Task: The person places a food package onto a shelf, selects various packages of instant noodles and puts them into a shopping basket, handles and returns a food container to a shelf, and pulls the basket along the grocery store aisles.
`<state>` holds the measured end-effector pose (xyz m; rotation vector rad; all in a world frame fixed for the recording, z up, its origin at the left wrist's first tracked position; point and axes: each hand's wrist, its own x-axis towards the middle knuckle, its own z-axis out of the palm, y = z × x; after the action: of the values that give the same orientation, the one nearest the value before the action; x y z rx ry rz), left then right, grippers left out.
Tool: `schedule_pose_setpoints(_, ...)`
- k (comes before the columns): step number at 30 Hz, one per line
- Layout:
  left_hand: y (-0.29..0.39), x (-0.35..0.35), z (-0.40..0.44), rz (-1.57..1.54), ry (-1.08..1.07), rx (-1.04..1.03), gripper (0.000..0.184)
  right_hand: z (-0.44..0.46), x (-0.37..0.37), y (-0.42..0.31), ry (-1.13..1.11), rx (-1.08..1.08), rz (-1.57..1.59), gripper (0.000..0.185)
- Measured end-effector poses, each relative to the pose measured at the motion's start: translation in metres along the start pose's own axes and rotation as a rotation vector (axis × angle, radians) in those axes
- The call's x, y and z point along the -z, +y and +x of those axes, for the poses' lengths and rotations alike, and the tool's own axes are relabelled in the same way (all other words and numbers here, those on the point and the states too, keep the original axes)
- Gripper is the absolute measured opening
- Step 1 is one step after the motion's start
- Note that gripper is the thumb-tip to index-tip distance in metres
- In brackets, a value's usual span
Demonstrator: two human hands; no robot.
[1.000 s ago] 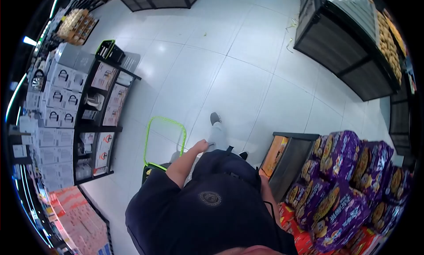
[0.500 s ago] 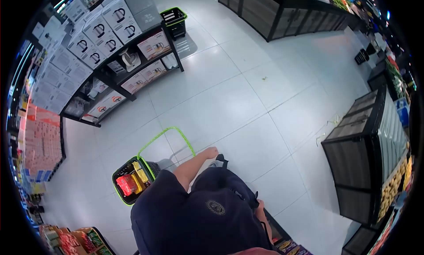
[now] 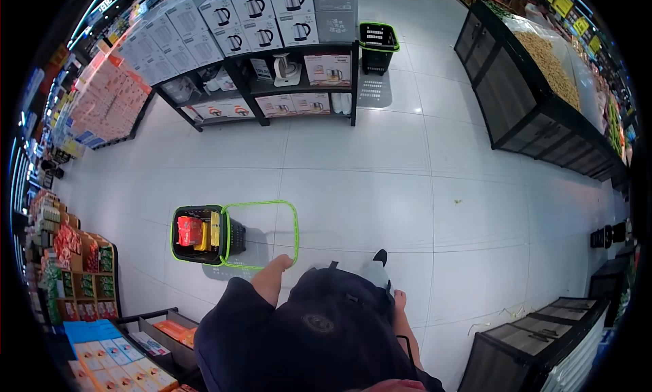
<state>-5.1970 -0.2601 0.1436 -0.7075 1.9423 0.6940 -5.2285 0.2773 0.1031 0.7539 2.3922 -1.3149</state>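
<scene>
My left hand is closed on the bright green handle of a black shopping basket. The basket stands on the floor to my left, tilted toward me, with the handle stretched out to the hand. Inside it lie a red packet and yellow packets; their labels are too small to read. My right hand hangs beside my dark shirt, apart from any shelf. Its fingers are mostly hidden, and no object shows in it.
Boxed kettles are stacked on a black shelf ahead. Another black basket with a green rim stands beside it. A bin of nuts is at the right, a dark cabinet lower right, and a display of boxes lower left.
My view has turned to the left, so the kettle shelf now lies straight ahead. The basket has moved along with my left hand, which keeps hold of the handle. One foot has come into view.
</scene>
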Motion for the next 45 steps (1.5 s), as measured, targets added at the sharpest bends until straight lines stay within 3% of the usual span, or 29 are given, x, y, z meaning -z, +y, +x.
schedule_pose_setpoints(1,0.002,0.002,-0.013,-0.034,-0.095,0.032,0.039,0.022,0.002,-0.015,-0.012,0.055,-0.022,0.029)
schedule_pose_setpoints(2,0.011,0.001,-0.029,-0.053,-0.089,0.052,0.039,0.029,0.017,-0.051,-0.121,-0.045,0.088,0.028)
schedule_pose_setpoints(3,0.025,0.002,-0.045,-0.409,-0.027,0.182,0.037,0.048,0.036,-0.070,-0.382,-0.149,0.051,0.027)
schedule_pose_setpoints(4,0.039,0.001,-0.051,-0.771,0.038,0.304,0.036,0.055,0.051,-0.097,-0.430,-0.281,0.050,0.026)
schedule_pose_setpoints(5,0.043,-0.003,-0.038,-0.805,0.042,0.312,0.036,0.064,0.065,-0.123,-0.471,-0.409,0.040,0.027)
schedule_pose_setpoints(7,0.040,-0.017,-0.003,-0.670,0.044,-0.005,0.034,0.093,0.086,-0.150,-0.508,-0.420,-0.090,0.029)
schedule_pose_setpoints(11,0.093,0.007,-0.008,-0.893,0.222,0.163,0.035,0.152,0.115,-0.160,-0.516,-0.428,-0.393,0.031)
schedule_pose_setpoints(14,0.078,0.005,0.037,-0.879,0.341,0.127,0.036,0.168,0.111,-0.201,-0.511,-0.436,-0.445,0.032)
schedule_pose_setpoints(16,0.064,0.007,0.061,-0.704,0.553,0.248,0.041,0.166,0.097,-0.232,-0.510,-0.424,-0.462,0.031)
schedule_pose_setpoints(21,0.024,0.019,0.097,-0.873,0.443,0.359,0.057,0.118,0.052,-0.300,-0.373,-0.397,-0.295,0.026)
schedule_pose_setpoints(23,0.016,0.033,0.131,-0.947,0.401,0.388,0.059,0.150,0.060,-0.248,-0.679,-0.358,-0.308,0.029)
schedule_pose_setpoints(24,0.009,0.030,0.144,-1.003,0.395,0.387,0.063,0.142,0.061,-0.263,-0.649,-0.365,-0.330,0.029)
schedule_pose_setpoints(27,0.003,0.012,0.176,-1.164,0.308,0.422,0.070,0.101,0.067,-0.315,-0.707,-0.574,-0.627,0.028)
schedule_pose_setpoints(29,0.001,0.008,0.199,-1.273,0.263,0.439,0.073,0.095,0.060,-0.370,-0.464,-0.769,-0.761,0.027)
schedule_pose_setpoints(31,0.002,-0.001,0.211,-1.245,0.219,0.439,0.079,0.132,0.076,-0.366,-0.414,-0.707,-0.702,0.032)
schedule_pose_setpoints(33,0.013,0.002,0.198,-1.191,0.125,0.498,0.078,0.121,0.050,-0.421,-0.242,-0.608,-0.717,0.031)
schedule_pose_setpoints(34,0.018,0.008,0.185,-1.124,0.043,0.561,0.078,0.126,0.037,-0.435,-0.269,-0.586,-0.766,0.031)
schedule_pose_setpoints(36,0.023,0.021,0.164,-1.057,0.086,0.430,0.072,0.137,0.017,-0.457,-0.327,-0.554,-0.827,0.032)
schedule_pose_setpoints(39,0.016,0.027,0.150,-1.029,0.053,0.396,0.065,0.157,-0.016,-0.477,-0.415,-0.490,-0.795,0.033)
schedule_pose_setpoints(42,0.023,0.043,0.117,-0.990,0.100,0.432,0.059,0.190,-0.052,-0.488,-0.501,-0.457,-0.888,0.032)
schedule_pose_setpoints(45,0.042,0.058,0.078,-0.941,0.375,0.570,0.040,0.233,-0.110,-0.514,-0.709,-0.302,-1.050,0.028)
